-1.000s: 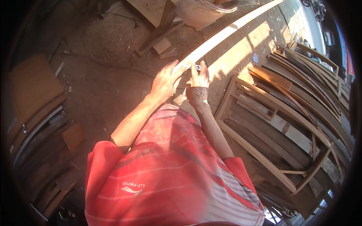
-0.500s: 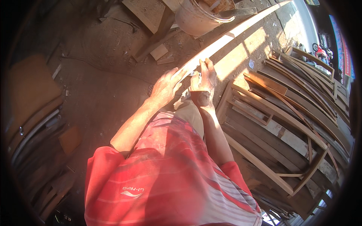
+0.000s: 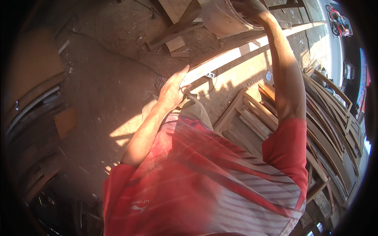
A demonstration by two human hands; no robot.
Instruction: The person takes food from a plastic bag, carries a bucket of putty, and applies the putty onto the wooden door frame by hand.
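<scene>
A long pale wooden board (image 3: 228, 56) runs from my body toward the far right, its upper face lit by the sun. My left hand (image 3: 172, 91) is closed round its near end, with the thumb below and the fingers along the side. At the far side, my right hand (image 3: 252, 10) is reaching into a whitish plastic bucket (image 3: 220, 19), which is tilted in the picture and cut by the upper edge. The fingers of that hand are hidden inside the bucket, so what they touch does not show.
Wooden frames and long strips (image 3: 327, 129) are piled at the right. Offcuts (image 3: 175, 44) lie on the dusty floor near the bucket. A thin cable (image 3: 118, 53) crosses the floor at the left, beside brown panels (image 3: 37, 74). A red motorcycle (image 3: 336, 21) stands far right.
My right hand has left the board and moved up and away into the bucket. The left hand stays on the board's near end. The whole view has shifted slightly.
</scene>
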